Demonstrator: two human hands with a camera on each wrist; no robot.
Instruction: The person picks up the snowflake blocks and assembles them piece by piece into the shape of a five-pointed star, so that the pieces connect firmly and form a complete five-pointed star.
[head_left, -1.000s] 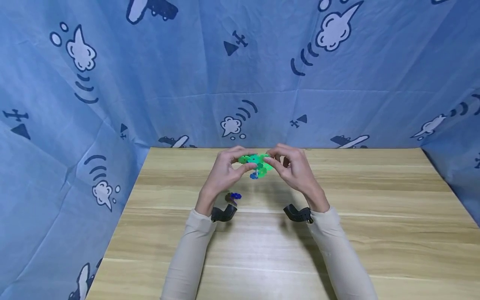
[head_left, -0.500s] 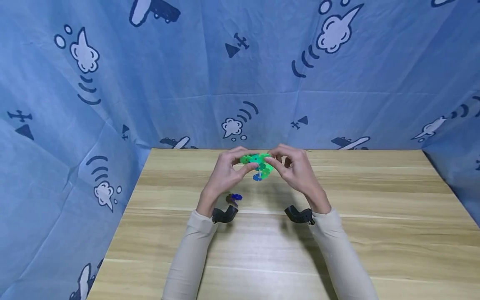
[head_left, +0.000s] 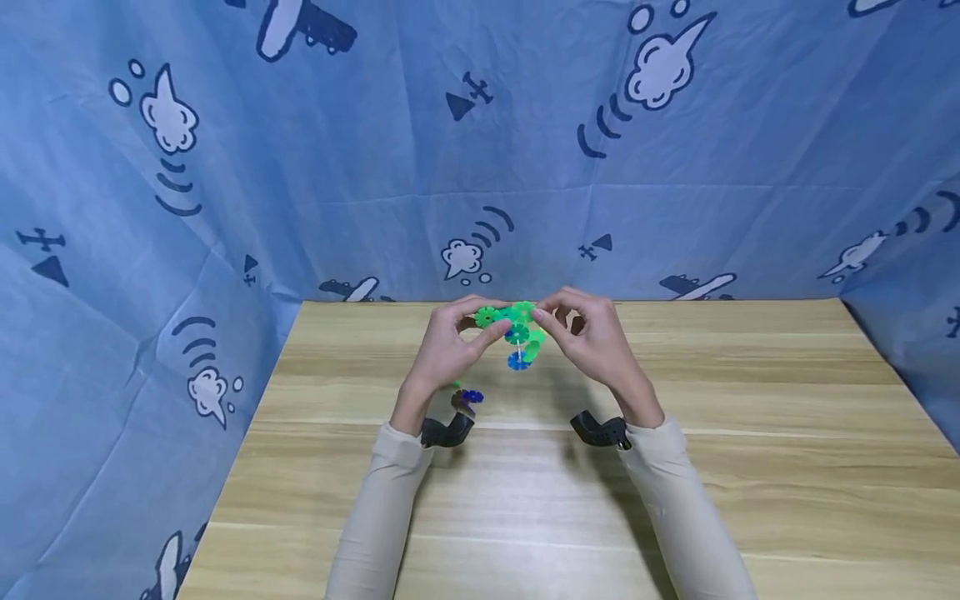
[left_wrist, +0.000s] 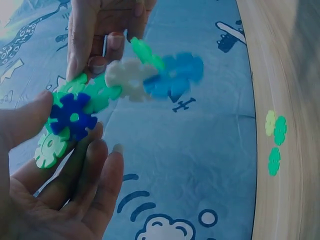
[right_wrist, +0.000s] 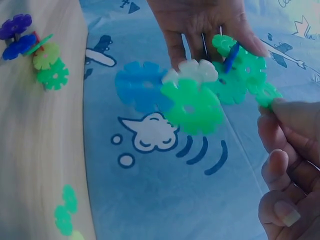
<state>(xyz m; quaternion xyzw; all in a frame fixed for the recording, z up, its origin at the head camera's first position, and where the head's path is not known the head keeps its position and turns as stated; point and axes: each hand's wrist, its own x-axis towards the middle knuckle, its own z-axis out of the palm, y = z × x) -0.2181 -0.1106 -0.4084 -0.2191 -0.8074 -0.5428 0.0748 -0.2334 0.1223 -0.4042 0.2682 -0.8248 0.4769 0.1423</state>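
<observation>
Both hands hold one assembly of interlocking snowflake discs (head_left: 517, 333) above the far part of the table. Green, dark blue, white and light blue discs are joined in it. My left hand (head_left: 448, 342) pinches its left end between thumb and fingers; in the left wrist view the thumb lies beside the dark blue disc (left_wrist: 74, 117). My right hand (head_left: 592, 337) pinches a green disc (right_wrist: 267, 95) at the other edge with thumb and forefinger. The white disc (left_wrist: 131, 80) and light blue disc (left_wrist: 175, 75) stick out from the held part, with another green disc (right_wrist: 192, 107) between them.
On the wooden table (head_left: 750, 467) below the left hand lies a smaller cluster of purple, blue and green discs (right_wrist: 30, 45). A few green and yellow discs (left_wrist: 279, 131) also lie on the table. Blue printed cloth (head_left: 525, 150) stands behind the table's far edge.
The assembly has tilted between the hands: its light blue disc has swung slightly down and right, and the left green disc shows more of its face. Both hands keep their hold, nearly in place.
</observation>
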